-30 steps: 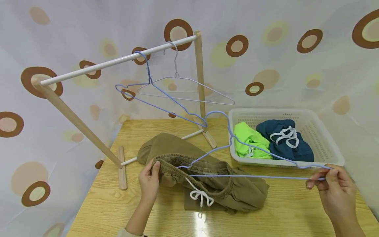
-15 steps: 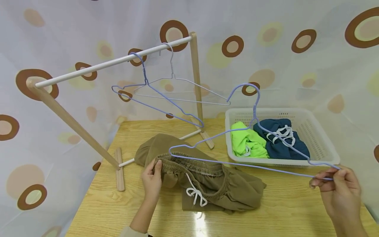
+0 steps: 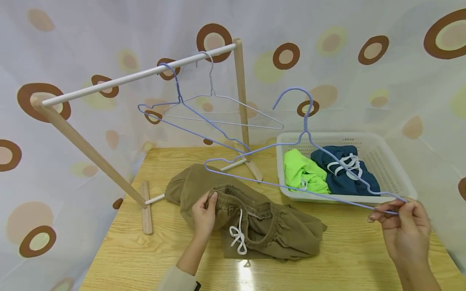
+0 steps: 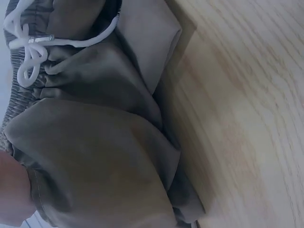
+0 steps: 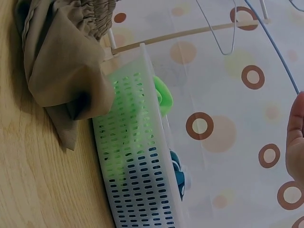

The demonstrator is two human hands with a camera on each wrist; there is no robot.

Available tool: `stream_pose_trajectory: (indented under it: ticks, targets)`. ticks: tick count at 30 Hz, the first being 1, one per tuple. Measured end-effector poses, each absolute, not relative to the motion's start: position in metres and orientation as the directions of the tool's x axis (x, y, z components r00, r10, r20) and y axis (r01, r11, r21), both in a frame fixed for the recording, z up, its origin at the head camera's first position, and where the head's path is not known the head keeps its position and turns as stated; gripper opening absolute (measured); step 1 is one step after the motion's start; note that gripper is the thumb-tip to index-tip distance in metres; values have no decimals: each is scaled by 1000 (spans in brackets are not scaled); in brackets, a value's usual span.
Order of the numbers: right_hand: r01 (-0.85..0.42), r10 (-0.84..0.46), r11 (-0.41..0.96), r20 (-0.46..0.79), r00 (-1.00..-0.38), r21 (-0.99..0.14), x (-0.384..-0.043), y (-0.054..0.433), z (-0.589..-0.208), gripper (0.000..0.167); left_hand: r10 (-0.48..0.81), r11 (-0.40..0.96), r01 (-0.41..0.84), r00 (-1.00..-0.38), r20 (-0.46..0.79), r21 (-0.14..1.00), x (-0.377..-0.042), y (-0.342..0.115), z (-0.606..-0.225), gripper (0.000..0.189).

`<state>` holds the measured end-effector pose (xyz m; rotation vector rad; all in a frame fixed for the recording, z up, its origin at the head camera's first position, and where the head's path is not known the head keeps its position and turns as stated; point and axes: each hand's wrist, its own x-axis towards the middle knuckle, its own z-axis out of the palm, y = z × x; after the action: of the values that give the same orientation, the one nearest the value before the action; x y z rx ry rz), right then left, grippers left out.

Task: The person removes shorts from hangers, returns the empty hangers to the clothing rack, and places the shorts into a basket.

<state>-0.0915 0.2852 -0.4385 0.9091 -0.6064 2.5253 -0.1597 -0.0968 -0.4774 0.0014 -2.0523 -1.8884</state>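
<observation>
Brown pants (image 3: 298,230) with an elastic waistband and a white drawstring bow (image 3: 238,238) lie on the wooden table, waist gaping upward. My left hand (image 3: 204,216) pinches the waistband's left edge between thumb and fingers; the left wrist view shows part of that hand (image 4: 16,190) beside the brown cloth. Out to the right, my right hand (image 3: 405,228) grips one end of a blue wire hanger (image 3: 305,121). Its hook points up, and its other end hangs in the air above the pants, outside the waist opening.
Behind the pants stands a wooden rack with a white bar (image 3: 134,77), bearing a blue hanger (image 3: 178,87) and a white hanger (image 3: 211,81). At the back right, a white plastic basket (image 3: 395,169) holds lime-green clothing (image 3: 303,171) and navy clothing (image 3: 344,186).
The hanger's left end has come out of the waist opening and risen above the pants. My left hand has moved right with the waistband, narrowing the opening.
</observation>
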Motion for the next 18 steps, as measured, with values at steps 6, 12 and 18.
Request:
stream_pose_trajectory:
  ticks: [6,12,18]
  targets:
    - [-515,227,-816,675,-702,-262,-91,281,-435,35,-240,229,201,-937,255,953,-164,-83,-490,21]
    - [-531,212,-798,693,-689,-285,-92,271,-436,32,-245,321,132,-945,216,938,-166,-77,-494,17]
    - [-569,197,-753,713,-673,-330,-93,254,-430,34,-186,413,30,-976,117,910,-169,-82,-505,25]
